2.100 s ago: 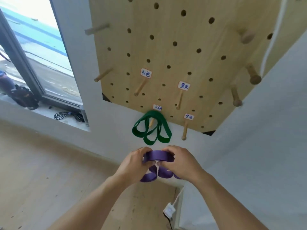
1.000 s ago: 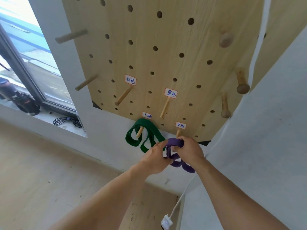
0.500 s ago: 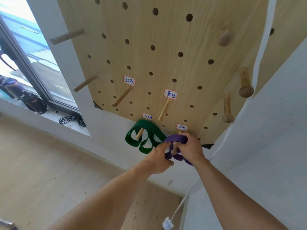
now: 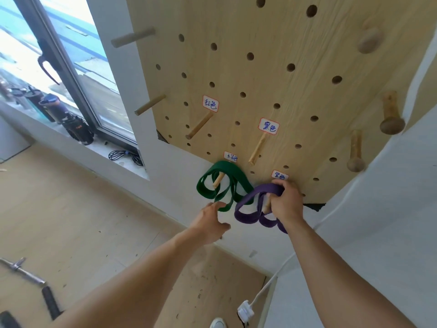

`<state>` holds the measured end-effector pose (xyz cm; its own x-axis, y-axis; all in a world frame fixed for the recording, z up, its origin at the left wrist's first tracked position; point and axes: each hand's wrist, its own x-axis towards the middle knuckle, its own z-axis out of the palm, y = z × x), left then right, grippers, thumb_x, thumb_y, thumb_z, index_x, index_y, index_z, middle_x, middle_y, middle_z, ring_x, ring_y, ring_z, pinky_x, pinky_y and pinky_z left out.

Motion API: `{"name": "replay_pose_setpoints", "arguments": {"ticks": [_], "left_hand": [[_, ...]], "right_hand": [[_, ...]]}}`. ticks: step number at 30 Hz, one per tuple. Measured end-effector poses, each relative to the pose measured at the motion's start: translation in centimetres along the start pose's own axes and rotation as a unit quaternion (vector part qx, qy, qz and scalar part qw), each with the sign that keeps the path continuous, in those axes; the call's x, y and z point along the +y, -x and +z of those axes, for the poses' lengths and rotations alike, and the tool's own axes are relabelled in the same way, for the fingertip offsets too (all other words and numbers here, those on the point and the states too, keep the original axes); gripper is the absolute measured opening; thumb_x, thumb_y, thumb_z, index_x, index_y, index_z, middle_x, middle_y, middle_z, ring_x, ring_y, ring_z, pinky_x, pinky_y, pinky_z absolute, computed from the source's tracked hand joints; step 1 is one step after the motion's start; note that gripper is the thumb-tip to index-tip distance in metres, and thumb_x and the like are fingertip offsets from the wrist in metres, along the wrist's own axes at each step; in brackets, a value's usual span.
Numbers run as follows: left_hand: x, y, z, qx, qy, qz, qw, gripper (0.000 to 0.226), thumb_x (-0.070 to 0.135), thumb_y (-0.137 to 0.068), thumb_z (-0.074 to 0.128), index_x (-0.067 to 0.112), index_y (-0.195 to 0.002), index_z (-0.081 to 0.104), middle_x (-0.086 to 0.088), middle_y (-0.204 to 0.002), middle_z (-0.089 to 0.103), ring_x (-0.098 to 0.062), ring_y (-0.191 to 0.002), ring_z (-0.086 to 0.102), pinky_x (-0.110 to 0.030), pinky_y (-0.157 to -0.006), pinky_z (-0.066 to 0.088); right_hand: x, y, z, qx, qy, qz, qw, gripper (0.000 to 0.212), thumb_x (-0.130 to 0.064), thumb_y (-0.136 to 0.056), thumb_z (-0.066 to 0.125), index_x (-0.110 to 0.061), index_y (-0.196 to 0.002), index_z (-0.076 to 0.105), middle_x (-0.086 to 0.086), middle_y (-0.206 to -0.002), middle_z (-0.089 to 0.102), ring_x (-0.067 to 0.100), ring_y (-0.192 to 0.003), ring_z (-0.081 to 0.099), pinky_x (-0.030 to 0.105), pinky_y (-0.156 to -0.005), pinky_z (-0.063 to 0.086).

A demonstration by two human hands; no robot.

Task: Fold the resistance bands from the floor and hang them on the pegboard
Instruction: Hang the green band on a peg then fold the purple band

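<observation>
A wooden pegboard [image 4: 279, 74] with labelled pegs covers the wall ahead. A folded green band [image 4: 214, 185] hangs on a low peg. To its right a folded purple band [image 4: 248, 209] is looped over the lowest peg [image 4: 267, 204], under a white label. My right hand [image 4: 285, 202] grips the top of the purple band at that peg. Just left of the purple loops, my left hand [image 4: 210, 221] hovers with fingers spread, holding nothing, its fingertips near the bottom of the green band.
Two bare labelled pegs [image 4: 199, 125] stick out above the bands, and knobbed pegs [image 4: 391, 114] stand at the right. A window [image 4: 59, 74] with bottles on its sill is at left. A metal bar [image 4: 21, 271] lies on the floor. A white cable and plug [image 4: 246, 311] hang below.
Both hands carried the purple band up from below the green one to the lowest peg and looped it on. My left hand has since let go and drawn back to the left.
</observation>
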<state>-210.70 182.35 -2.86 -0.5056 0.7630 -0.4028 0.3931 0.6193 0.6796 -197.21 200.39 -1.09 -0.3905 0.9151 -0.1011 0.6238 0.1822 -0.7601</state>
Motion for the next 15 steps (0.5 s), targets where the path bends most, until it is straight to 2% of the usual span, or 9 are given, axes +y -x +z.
{"name": "replay_pose_setpoints", "arguments": {"ticks": [2,5,9,12,15], "left_hand": [[-0.7,0.4,-0.1,0.002,-0.006,-0.008,1.000,0.065,0.026,-0.094,0.070,0.025,-0.151,0.041,-0.001,-0.156,0.039,-0.023,-0.141,0.043,-0.040,-0.115,0.041],[-1.7,1.0,-0.2,0.004,-0.001,-0.030,1.000,0.063,0.027,-0.094,0.070,0.026,-0.150,0.043,-0.001,-0.156,0.040,-0.024,-0.142,0.043,-0.043,-0.117,0.040],[-3.3,2.2,-0.7,-0.002,-0.014,-0.046,0.999,0.063,0.030,-0.094,0.070,0.025,-0.150,0.043,-0.003,-0.157,0.040,-0.025,-0.142,0.044,-0.041,-0.116,0.040],[-4.8,3.4,-1.5,0.000,-0.026,-0.058,0.998,0.061,0.031,-0.095,0.068,0.025,-0.150,0.043,-0.003,-0.156,0.041,-0.024,-0.142,0.044,-0.039,-0.115,0.040],[-6.4,4.3,-2.4,0.003,-0.045,-0.073,0.996,0.060,0.031,-0.094,0.069,0.026,-0.149,0.045,-0.004,-0.153,0.045,-0.025,-0.139,0.046,-0.040,-0.114,0.041]], "right_hand": [[0.0,0.0,0.2,-0.002,0.024,-0.006,1.000,0.044,-0.003,-0.090,0.069,-0.022,-0.129,0.063,0.000,-0.130,0.053,0.014,-0.090,0.062,0.039,-0.092,0.056],[0.0,0.2,0.8,0.002,0.017,-0.017,1.000,0.048,-0.009,-0.083,0.066,-0.029,-0.127,0.065,-0.001,-0.129,0.055,0.033,-0.109,0.065,0.051,-0.098,0.056],[-0.3,1.0,1.9,0.055,0.103,-0.079,0.990,0.043,-0.008,-0.085,0.071,-0.019,-0.127,0.069,0.007,-0.131,0.062,0.033,-0.123,0.053,0.051,-0.107,0.046],[-1.0,1.3,2.7,0.060,0.227,-0.176,0.956,0.045,-0.012,-0.087,0.073,-0.020,-0.130,0.068,0.003,-0.136,0.063,0.031,-0.134,0.048,0.049,-0.113,0.040],[-2.3,0.1,2.9,-0.031,0.380,-0.248,0.891,0.044,-0.017,-0.092,0.069,-0.026,-0.135,0.066,-0.003,-0.139,0.063,0.026,-0.133,0.049,0.044,-0.114,0.037]]}}
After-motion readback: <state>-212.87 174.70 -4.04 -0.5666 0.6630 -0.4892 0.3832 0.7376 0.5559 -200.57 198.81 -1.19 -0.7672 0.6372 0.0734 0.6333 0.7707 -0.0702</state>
